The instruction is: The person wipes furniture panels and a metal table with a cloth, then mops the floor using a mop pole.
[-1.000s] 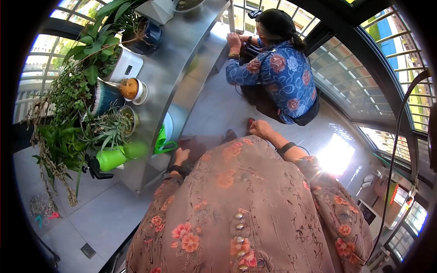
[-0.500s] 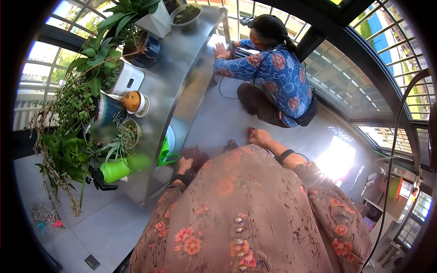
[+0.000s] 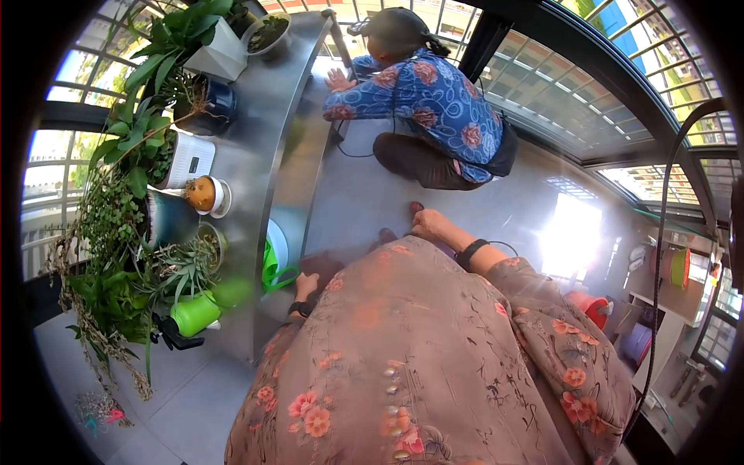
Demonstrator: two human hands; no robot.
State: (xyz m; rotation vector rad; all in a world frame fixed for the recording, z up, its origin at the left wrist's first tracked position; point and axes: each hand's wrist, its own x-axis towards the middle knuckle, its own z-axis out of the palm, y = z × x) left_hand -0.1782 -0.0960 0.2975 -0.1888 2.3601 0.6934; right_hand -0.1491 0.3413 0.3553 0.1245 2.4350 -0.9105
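My right hand [image 3: 425,225] is low in front of my body, above the floor, its fingers curled closed. Whatever the fingers hold, if anything, is hidden. My left hand [image 3: 307,286] is beside the metal table, close to a green loop handle [image 3: 284,277]. I cannot tell whether it touches the handle, and its fingers are mostly hidden. The green handle is next to a pale blue round container [image 3: 277,240] under the table edge. Dark bands circle both my wrists.
On the steel table [image 3: 252,139] stand several potted plants, a small orange pot [image 3: 201,194] and a green spray bottle [image 3: 195,314]. Another person [image 3: 442,108] squats ahead, one hand [image 3: 339,80] by the table's far leg. A black cable [image 3: 660,287] hangs at right.
The view has shifted, so the table and the squatting person now appear further left. A red container has come into view at right. Both my hands keep nearly the same pose.
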